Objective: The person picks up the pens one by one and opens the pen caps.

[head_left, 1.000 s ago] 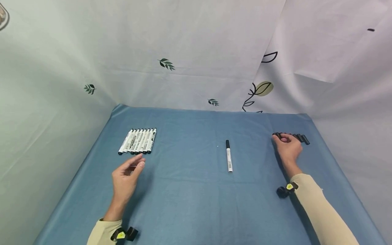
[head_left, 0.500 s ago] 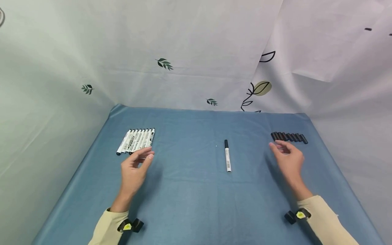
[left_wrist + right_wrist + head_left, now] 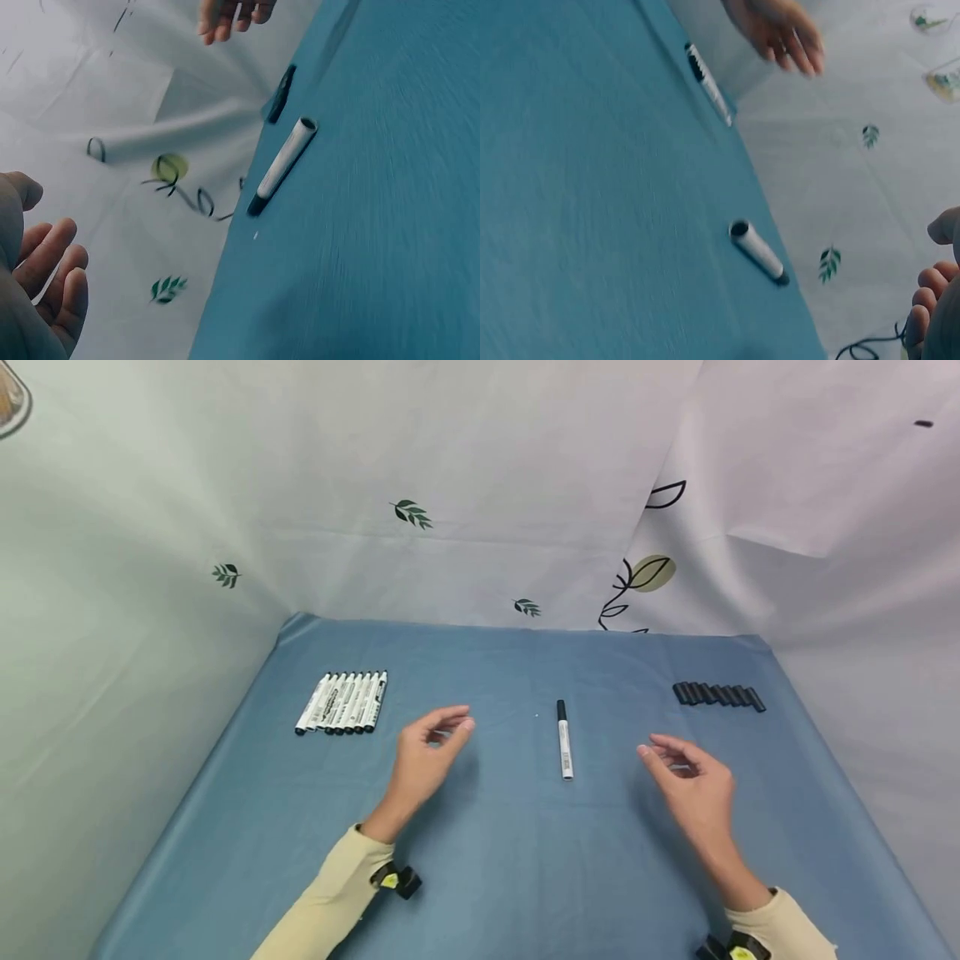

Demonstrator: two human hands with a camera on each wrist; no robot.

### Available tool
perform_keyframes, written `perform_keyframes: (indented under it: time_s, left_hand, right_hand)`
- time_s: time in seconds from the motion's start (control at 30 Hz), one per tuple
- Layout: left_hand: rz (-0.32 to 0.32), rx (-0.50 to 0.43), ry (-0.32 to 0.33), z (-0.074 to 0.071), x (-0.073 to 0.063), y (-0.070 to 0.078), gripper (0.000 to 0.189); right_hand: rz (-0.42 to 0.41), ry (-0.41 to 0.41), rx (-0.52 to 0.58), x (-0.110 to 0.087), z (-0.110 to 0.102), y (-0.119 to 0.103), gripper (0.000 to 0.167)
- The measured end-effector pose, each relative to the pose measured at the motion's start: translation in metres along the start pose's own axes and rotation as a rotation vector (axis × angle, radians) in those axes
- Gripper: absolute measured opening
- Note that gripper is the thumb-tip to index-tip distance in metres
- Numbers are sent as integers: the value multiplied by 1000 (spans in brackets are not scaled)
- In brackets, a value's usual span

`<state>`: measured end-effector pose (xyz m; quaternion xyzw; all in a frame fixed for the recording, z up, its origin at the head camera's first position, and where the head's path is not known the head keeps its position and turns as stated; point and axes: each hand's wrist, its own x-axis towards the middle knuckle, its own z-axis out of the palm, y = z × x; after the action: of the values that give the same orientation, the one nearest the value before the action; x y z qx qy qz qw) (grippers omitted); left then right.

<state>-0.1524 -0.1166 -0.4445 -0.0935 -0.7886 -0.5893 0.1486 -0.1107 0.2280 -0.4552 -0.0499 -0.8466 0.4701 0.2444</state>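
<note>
A capped marker, white with a black cap at its far end, lies alone on the blue cloth between the two hands. My left hand hovers to its left, fingers loosely curved and holding nothing. To the marker's right my right hand is also raised above the cloth, relaxed, with a gap between thumb and fingertips. In the left wrist view the same marker lies ahead of the left hand. The right wrist view shows the marker and part of the right hand.
A row of several white markers lies side by side at the back left of the table. At the back right sits a row of several black marker caps. A pale, leaf-printed curtain stands behind the table.
My left hand has moved right from the marker row toward the middle. The right hand has drawn back from the row of black caps, toward me and slightly left.
</note>
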Motion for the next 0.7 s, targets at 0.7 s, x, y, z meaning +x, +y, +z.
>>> perform_keyframes:
  time_s: [0.7]
  left_hand:
    - [-180, 187, -248, 122, 17, -19, 42]
  right_hand:
    - [65, -53, 46, -33, 12, -21, 21]
